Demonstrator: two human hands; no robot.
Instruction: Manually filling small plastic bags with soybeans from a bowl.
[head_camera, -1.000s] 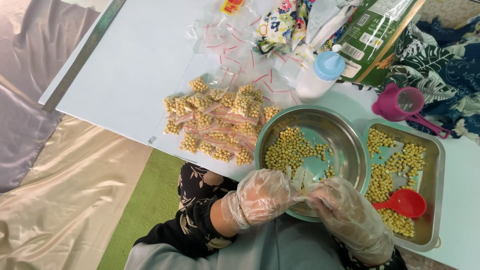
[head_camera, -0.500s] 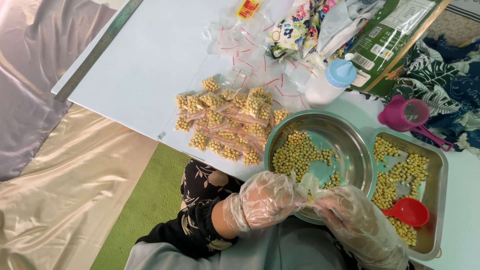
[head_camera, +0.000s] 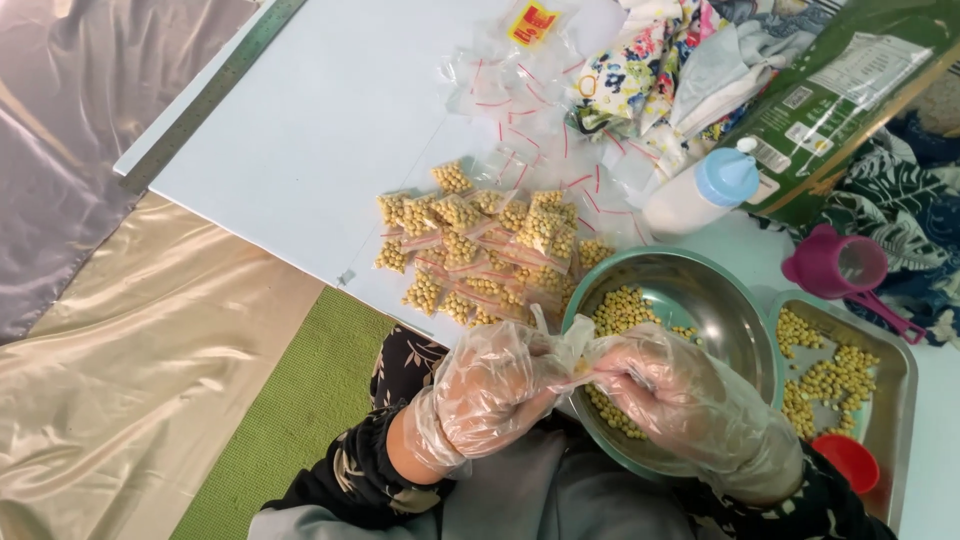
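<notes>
Since 1 s ago little is changed – a small clear bag (head_camera: 572, 358) is kept pinched betw. the gloved fingers of left hand (head_camera: 490, 385) & right hand (head_camera: 668, 385) over the near rim of the steel bowl (head_camera: 700, 300) of beans, so sealing is judged unfinished – the filled bags (head_camera: 480, 250) are left piled on the surface.

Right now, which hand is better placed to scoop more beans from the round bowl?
The right hand, probably. It sits directly over the steel bowl and its beans. The left hand is outside the rim, pinching the small clear bag held between both hands.
</notes>
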